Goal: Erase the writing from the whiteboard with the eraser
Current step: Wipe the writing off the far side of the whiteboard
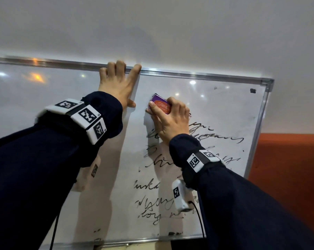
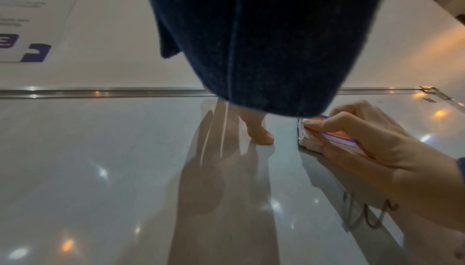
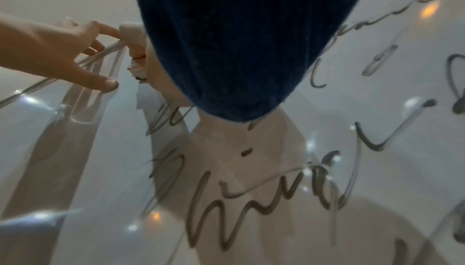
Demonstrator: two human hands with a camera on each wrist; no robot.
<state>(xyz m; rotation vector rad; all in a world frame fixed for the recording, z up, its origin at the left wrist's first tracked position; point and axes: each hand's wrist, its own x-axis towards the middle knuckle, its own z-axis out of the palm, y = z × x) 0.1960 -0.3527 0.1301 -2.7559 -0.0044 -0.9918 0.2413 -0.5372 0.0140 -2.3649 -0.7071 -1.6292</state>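
Note:
The whiteboard [image 1: 215, 105] has an aluminium frame and leans against a pale wall. Black handwriting [image 1: 152, 202] fills its lower right part, also seen up close as writing [image 3: 251, 195]. My left hand [image 1: 116, 85] hooks its fingers over the top frame rail [image 2: 100, 92], with the thumb [image 2: 259, 132] flat on the board. My right hand [image 1: 170, 120] grips a purple-and-orange eraser [image 1: 160, 105] and presses it on the board just above the top line of writing. In the left wrist view the eraser [image 2: 334, 140] sits pinched between the right thumb and fingers.
The board's left half shows only light reflections. A dark smudge [image 1: 253, 90] sits near the top right corner. An orange-red surface [image 1: 287, 168] lies beyond the board's right edge. A printed poster [image 2: 25, 20] hangs on the wall above the board, left.

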